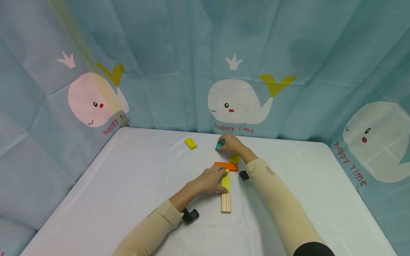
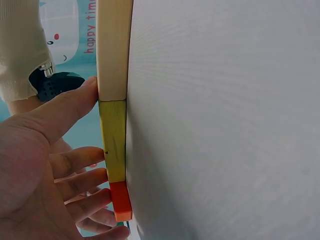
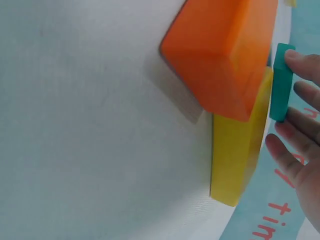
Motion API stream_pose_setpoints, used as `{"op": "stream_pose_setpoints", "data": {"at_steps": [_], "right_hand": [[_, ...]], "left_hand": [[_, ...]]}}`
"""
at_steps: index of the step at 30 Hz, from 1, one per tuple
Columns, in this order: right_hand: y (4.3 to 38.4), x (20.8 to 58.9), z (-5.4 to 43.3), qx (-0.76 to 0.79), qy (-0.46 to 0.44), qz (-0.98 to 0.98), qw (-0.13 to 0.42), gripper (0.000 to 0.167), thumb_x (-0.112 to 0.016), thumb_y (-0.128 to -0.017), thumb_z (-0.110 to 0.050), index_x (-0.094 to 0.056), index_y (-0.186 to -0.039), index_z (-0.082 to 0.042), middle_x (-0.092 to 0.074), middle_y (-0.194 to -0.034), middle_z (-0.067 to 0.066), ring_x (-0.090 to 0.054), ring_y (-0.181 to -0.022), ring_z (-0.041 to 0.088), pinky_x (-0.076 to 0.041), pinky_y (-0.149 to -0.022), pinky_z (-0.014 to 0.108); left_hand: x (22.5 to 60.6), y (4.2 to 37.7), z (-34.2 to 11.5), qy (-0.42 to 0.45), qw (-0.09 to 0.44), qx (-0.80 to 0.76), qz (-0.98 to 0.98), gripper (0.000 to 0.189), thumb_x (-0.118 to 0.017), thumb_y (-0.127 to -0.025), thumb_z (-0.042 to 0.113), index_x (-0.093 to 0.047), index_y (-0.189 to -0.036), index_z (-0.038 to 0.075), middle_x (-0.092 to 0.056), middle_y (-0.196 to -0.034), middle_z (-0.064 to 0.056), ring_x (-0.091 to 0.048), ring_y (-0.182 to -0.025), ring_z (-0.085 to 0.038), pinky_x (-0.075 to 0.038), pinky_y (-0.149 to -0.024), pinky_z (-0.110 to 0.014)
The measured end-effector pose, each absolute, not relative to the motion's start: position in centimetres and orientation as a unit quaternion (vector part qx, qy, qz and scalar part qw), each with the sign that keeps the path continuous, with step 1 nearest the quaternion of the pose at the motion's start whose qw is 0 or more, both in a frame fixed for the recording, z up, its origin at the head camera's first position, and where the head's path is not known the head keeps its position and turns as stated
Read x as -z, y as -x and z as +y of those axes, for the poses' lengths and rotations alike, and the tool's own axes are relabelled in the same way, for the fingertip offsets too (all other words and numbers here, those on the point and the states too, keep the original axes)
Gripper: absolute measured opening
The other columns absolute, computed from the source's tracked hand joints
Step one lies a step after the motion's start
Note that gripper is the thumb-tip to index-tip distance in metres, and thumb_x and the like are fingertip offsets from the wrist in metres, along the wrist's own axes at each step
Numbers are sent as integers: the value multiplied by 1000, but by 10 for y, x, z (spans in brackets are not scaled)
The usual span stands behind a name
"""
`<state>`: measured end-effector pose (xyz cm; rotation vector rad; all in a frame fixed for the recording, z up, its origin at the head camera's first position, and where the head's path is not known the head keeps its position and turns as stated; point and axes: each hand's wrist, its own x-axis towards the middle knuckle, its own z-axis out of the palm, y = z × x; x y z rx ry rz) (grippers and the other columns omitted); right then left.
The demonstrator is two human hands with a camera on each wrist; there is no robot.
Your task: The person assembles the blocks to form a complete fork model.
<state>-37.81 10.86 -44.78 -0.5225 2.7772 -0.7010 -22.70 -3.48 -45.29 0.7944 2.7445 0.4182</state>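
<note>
A plain wooden block (image 1: 225, 203), a yellow block (image 1: 225, 182) and an orange block (image 1: 226, 166) lie on the table; wood and yellow run end to end, with orange crosswise at the far end. My left hand (image 1: 209, 180) rests over the yellow block. In the left wrist view its thumb (image 2: 75, 107) touches the wooden block, and the spread fingertips touch yellow and orange. Farther back, my right hand (image 1: 233, 144) pinches a teal block (image 3: 282, 82) between thumb and fingers. Another yellow block (image 3: 235, 155) lies just beyond the orange one, partly behind the right wrist in the head view.
One more yellow block (image 1: 190, 143) lies apart near the table's back edge, left of the right hand. White cloth covers the table (image 1: 128, 185). A blue curtain (image 1: 166, 89) with printed whales stands behind and at both sides.
</note>
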Motion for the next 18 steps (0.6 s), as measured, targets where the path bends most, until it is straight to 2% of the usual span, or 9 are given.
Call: {"op": "stream_pose_setpoints", "data": {"at_steps": [18], "right_hand": [[358, 428, 113, 265, 226, 933, 93, 38, -75, -86, -25, -67, -119, -9, -59, -134, 12, -51, -124, 32, -40, -111, 48]], "left_hand": [[454, 227, -35, -270, 135, -151, 941, 70, -75, -81, 49, -54, -137, 11, -50, -143, -5, -43, -133, -22, -41, -107, -46]]}}
